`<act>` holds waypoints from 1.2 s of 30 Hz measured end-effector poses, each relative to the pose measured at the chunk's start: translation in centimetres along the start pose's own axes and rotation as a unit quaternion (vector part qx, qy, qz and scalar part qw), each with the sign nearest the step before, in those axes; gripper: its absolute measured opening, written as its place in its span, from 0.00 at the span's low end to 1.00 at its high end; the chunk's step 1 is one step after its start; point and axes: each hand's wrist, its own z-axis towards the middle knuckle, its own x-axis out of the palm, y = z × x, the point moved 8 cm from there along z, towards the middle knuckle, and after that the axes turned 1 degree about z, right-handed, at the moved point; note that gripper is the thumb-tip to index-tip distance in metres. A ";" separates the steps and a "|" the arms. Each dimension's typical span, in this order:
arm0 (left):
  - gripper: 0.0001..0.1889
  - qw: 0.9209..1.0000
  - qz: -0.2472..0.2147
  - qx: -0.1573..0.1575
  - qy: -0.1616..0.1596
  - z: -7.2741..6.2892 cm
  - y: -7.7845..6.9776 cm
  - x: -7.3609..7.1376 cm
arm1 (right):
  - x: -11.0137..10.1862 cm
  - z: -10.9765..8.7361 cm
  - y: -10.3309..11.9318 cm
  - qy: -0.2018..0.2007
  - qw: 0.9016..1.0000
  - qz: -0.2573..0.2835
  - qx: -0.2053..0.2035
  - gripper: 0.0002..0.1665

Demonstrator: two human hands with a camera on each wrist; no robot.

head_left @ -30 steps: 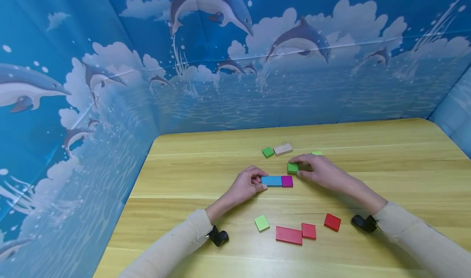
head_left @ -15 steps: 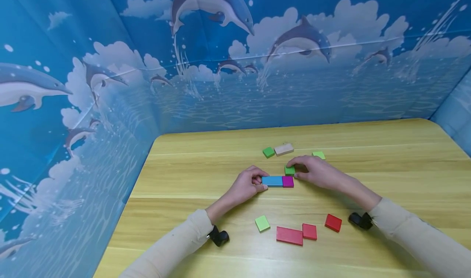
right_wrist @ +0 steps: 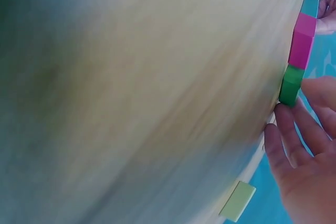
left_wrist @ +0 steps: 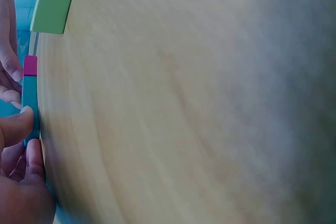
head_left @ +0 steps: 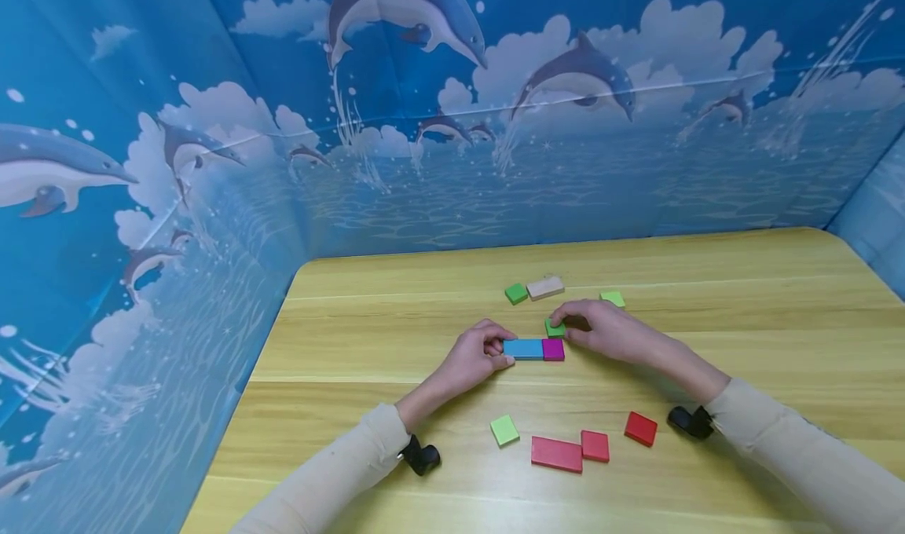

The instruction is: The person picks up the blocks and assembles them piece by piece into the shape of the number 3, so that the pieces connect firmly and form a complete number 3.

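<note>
My left hand (head_left: 472, 355) pinches the left end of a blue rectangular block (head_left: 525, 349), thumb on the near side and fingers on the far side. A magenta square block (head_left: 554, 350) lies end to end with the blue one, at its right. Just behind the magenta block is a green square block (head_left: 555, 329), held at its right side between the thumb and fingertips of my right hand (head_left: 610, 331). In the right wrist view, the green block (right_wrist: 291, 85) stands right by the magenta block (right_wrist: 303, 40). The left wrist view shows my left thumb (left_wrist: 16, 127) on the blue block (left_wrist: 30, 103).
Farther back lie another green square (head_left: 516, 293), a pale wooden rectangle (head_left: 545, 287) and a light green block (head_left: 613, 298). Nearer are a light green square (head_left: 504, 430), a red rectangle (head_left: 556, 454) and two red squares, one (head_left: 595, 445) beside the rectangle, one (head_left: 640, 429) farther right.
My right hand has moved the green block slightly left and nearer, up behind the magenta block. My left hand has stayed at the blue block.
</note>
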 end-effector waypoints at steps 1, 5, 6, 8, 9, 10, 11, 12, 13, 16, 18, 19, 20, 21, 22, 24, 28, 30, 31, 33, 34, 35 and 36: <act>0.13 1.000 -0.002 0.000 -0.001 0.0 0.0 0.0 | 0.0 0.1 0.0 0.001 1.000 0.002 -0.001 0.14; 0.13 1.000 -0.002 0.001 -0.004 0.0 0.0 -0.1 | 0.0 0.2 0.1 0.002 1.000 0.000 -0.003 0.15; 0.13 1.000 -0.002 0.000 -0.004 0.0 0.0 0.0 | 0.0 0.2 0.1 0.003 1.000 -0.001 -0.002 0.15; 0.13 1.000 -0.002 -0.001 -0.004 0.0 0.0 0.0 | 0.0 0.3 0.2 0.004 1.000 -0.004 -0.003 0.15; 0.13 1.000 -0.002 -0.002 -0.003 0.0 0.1 0.0 | 0.0 0.3 0.2 0.005 1.000 -0.005 -0.002 0.15; 0.13 1.000 -0.002 -0.002 -0.003 0.0 0.1 0.0 | 0.0 0.3 0.2 0.005 1.000 -0.005 -0.002 0.15; 0.13 1.000 -0.003 -0.003 -0.003 0.0 0.0 0.0 | 0.0 0.3 0.3 0.005 1.000 -0.006 -0.001 0.15; 0.13 1.000 -0.004 -0.003 -0.003 0.0 0.0 0.0 | 0.0 0.3 0.3 0.005 1.000 -0.007 -0.001 0.15; 0.13 1.000 -0.004 -0.003 -0.002 0.0 -0.1 0.0 | 0.0 0.3 0.3 0.004 1.000 -0.007 -0.001 0.15; 0.13 1.000 -0.004 -0.004 -0.001 0.0 -0.2 0.0 | 0.1 0.3 0.4 0.004 1.000 -0.009 0.000 0.15; 0.13 1.000 -0.003 -0.004 -0.001 -0.1 -0.2 0.0 | 0.1 0.3 0.4 0.005 1.000 -0.007 0.002 0.15; 0.13 1.000 -0.002 -0.005 -0.001 -0.1 -0.2 0.0 | 0.1 0.3 0.4 0.006 1.000 -0.005 0.003 0.15; 0.13 1.000 -0.002 -0.006 -0.001 -0.1 -0.2 0.0 | 0.1 0.3 0.4 0.007 1.000 -0.004 0.004 0.15; 0.13 1.000 -0.002 -0.006 -0.001 -0.1 -0.2 0.0 | 0.1 0.3 0.4 0.008 1.000 -0.001 0.005 0.14; 0.13 1.000 -0.002 -0.007 -0.002 -0.1 -0.2 0.0 | 0.2 0.3 0.4 0.009 1.000 0.001 0.006 0.14; 0.13 1.000 -0.002 -0.008 -0.003 -0.1 -0.2 -0.1 | 0.2 0.3 0.4 0.012 1.000 0.004 0.007 0.14; 0.13 1.000 0.000 -0.007 -0.003 -0.2 -0.2 -0.1 | 0.3 0.3 0.5 0.016 1.000 0.008 0.004 0.14; 0.13 1.000 0.001 -0.006 -0.004 -0.2 -0.2 -0.1 | 0.3 0.3 0.5 0.016 1.000 0.011 0.002 0.15; 0.13 1.000 0.001 -0.006 -0.004 -0.2 -0.1 0.0 | 0.3 0.3 0.5 0.016 1.000 0.012 0.001 0.15; 0.13 1.000 0.002 -0.006 -0.004 -0.2 -0.1 0.0 | 0.3 0.3 0.5 0.016 1.000 0.014 -0.001 0.15; 0.13 1.000 0.002 -0.006 -0.004 -0.2 -0.1 0.0 | 0.3 0.3 0.5 0.015 1.000 0.014 -0.001 0.15; 0.13 1.000 0.003 -0.007 -0.003 -0.2 0.0 0.0 | 0.3 0.3 0.5 0.015 1.000 0.015 -0.002 0.15; 0.13 1.000 0.004 -0.007 -0.003 -0.2 0.0 0.0 | 0.3 0.3 0.5 0.014 1.000 0.015 -0.002 0.15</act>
